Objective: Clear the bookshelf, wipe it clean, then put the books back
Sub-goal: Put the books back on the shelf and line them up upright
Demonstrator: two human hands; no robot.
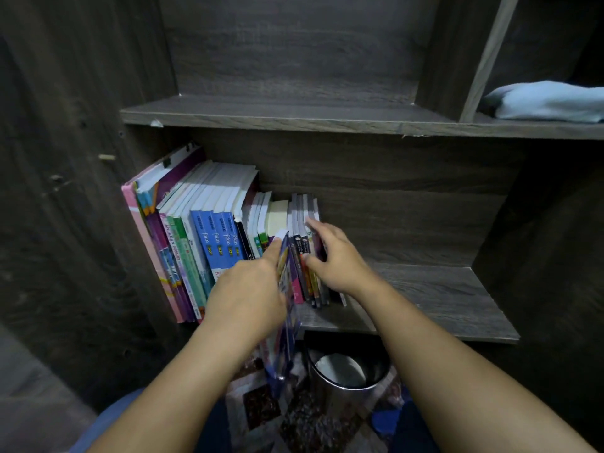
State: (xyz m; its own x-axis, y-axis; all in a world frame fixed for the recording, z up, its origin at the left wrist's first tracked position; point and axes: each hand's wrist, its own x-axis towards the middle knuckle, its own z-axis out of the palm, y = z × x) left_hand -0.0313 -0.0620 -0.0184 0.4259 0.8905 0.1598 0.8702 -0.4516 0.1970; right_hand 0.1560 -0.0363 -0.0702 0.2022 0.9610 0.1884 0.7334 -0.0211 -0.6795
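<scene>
Bin [346,371] of shiny metal stands nearest us, under the shelf [441,299] edge. Above it our left hand [248,289] grips a glossy blue book [282,354], long axis pointing away from us into the row (half of it overhangs). Just right, our right hand [336,259] pinches thin dark paperbacks [305,214], upright, wood-grain behind. Farthest, a soft cloth [549,99] lies upper right.

The left hand [248,289] and right hand [340,259] are bare. The left forearm [170,387] and right forearm [457,371] are uncovered. Light blue fabric [108,416], probably clothing, shows beneath the left forearm. Darker blue fabric [209,429] shows between the forearms.
</scene>
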